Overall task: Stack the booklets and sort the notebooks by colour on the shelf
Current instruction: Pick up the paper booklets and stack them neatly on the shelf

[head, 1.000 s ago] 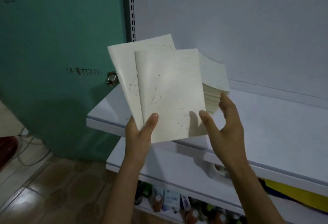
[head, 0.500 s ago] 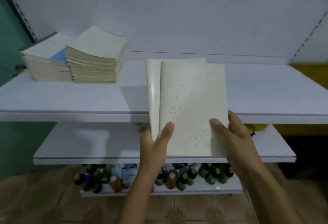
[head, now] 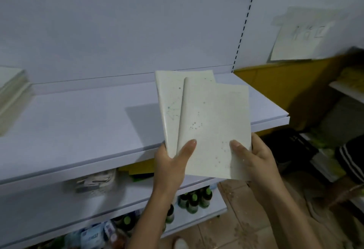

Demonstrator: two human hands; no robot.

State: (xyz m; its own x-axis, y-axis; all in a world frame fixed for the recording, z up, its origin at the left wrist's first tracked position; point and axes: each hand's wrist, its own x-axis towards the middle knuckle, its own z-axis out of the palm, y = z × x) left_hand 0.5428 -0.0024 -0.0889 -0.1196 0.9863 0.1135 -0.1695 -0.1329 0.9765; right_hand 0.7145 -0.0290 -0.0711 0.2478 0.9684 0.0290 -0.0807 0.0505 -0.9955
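- The left hand (head: 173,162) is gripping two pale booklets at their lower left corners, with its thumb pressing on the front cover and its fingers curling behind.
- The right hand (head: 254,156) is pinching the front booklet (head: 214,126) near its lower right corner, thumb on the cover.
- The back booklet (head: 169,106) is showing at the left and top, fanned out behind the front one.
- Both booklets are being held upright in the air, in front of the right part of the white shelf (head: 78,122), not touching it.
- A blurred stack (head: 11,95) of pale booklets is sitting on the shelf at its far left, well apart from the hands.
- Green-capped bottles (head: 195,199) are standing on a low shelf below.
- A paper sign (head: 297,38) is hanging on the wall at the right.
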